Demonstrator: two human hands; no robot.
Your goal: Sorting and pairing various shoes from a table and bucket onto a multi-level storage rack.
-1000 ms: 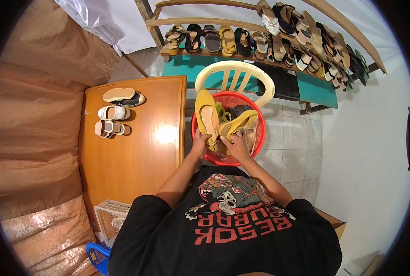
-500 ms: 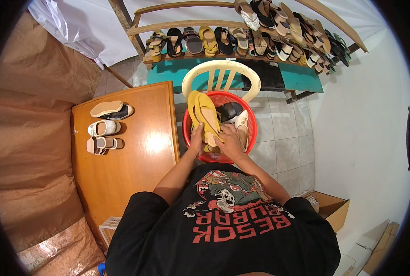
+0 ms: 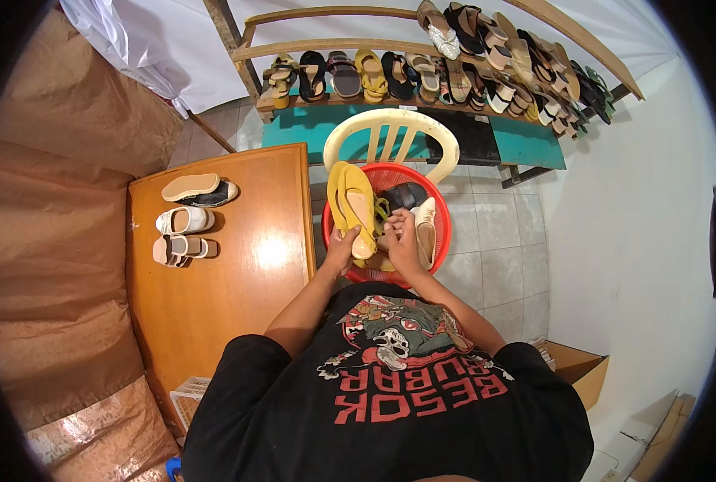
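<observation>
My left hand (image 3: 342, 251) grips a pair of yellow sandals (image 3: 360, 213) by the heel end, the two laid together with toes pointing away from me. They are above a red plastic basket (image 3: 444, 233). My right hand (image 3: 402, 241) is just right of the heels, its fingers curled in; whatever they may hold is too small to make out. A yellow-green strap (image 3: 383, 210) shows beside those fingers. Inside the basket lie a black shoe (image 3: 404, 196) and a cream pointed shoe (image 3: 425, 233). More yellow footwear is partly hidden under my hands.
A cream plastic chair (image 3: 390, 119) stands behind the basket. On the wooden table (image 3: 245, 297) at left are an espadrille pair (image 3: 201, 189), white shoes (image 3: 183, 221) and strapped sandals (image 3: 183, 250). A wooden rack (image 3: 334, 48) holds several shoes. An open cardboard box (image 3: 579, 369) is at right.
My right hand has come off the yellow sandals' heel and curled its fingers slightly to the right. My left hand keeps hold of the pair, which has tilted a little.
</observation>
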